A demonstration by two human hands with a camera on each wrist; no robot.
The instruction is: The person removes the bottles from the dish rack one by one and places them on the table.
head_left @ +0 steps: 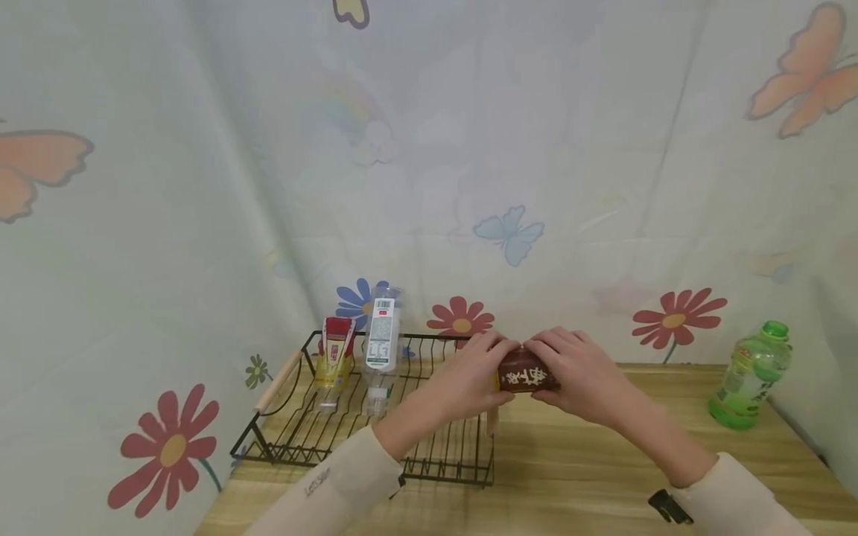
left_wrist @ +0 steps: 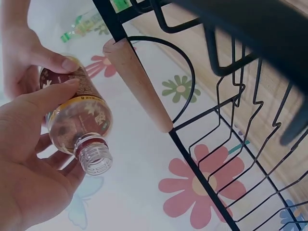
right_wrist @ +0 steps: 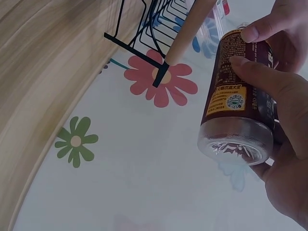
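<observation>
A clear plastic bottle with a dark brown label (head_left: 526,372) is held sideways above the table, beside the rack's right end. My left hand (head_left: 469,376) grips it at the neck end, thumb across the label. My right hand (head_left: 579,372) grips the half nearer the base. In the left wrist view the bare, capless mouth (left_wrist: 96,159) points away from the left palm. The right wrist view shows the clear base (right_wrist: 236,144), and both thumbs pressing on the label. Fingers behind the bottle are partly hidden.
A black wire rack (head_left: 456,480) with wooden handles (head_left: 278,381) stands on the wood-grain table (head_left: 570,476). Inside lie a red-and-yellow labelled bottle (head_left: 335,357) and a clear bottle with a white label (head_left: 382,335). A green bottle (head_left: 747,380) stands at the right, before a flower-print curtain (head_left: 570,186).
</observation>
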